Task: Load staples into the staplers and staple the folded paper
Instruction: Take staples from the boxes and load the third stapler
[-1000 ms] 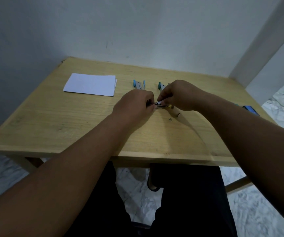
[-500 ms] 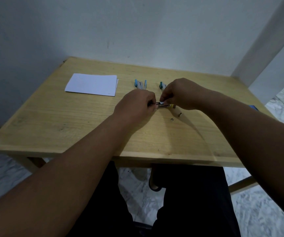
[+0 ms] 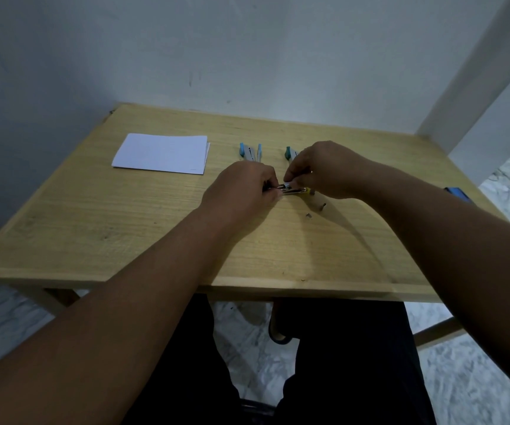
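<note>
Meeting at the frame's centre, the left hand [image 3: 243, 191] and the right hand [image 3: 324, 168] work on one small stapler [image 3: 293, 190], which lies low over the table [image 3: 124, 228]; only its metal channel and a yellow end show between them. The left hand's curled fingers grip the stapler's left end, while the right hand's fingertips pinch a small pale piece just above the channel; what that piece is cannot be told. Just beyond the hands, toward the upper centre, two more staplers lie on the wood: a blue one [image 3: 250, 151] and a teal one [image 3: 290, 153], the latter partly hidden by the right hand. A sheet of folded paper [image 3: 161, 153] lies flat at the upper left of the tabletop, well apart from the hands. Two loose staple bits [image 3: 309, 215] rest just below and right of the held stapler. At the right edge of the table a blue object [image 3: 457, 193] shows behind the right forearm, too hidden to identify. The table is of pale wood with visible grain and stands in a corner against a plain grey-white wall [image 3: 247, 47]; a white post [image 3: 486, 72] runs diagonally down the upper right. A marbled floor [image 3: 477, 378] fills the lower corners, and dark trousers [image 3: 339, 363] show beneath the near edge.
</note>
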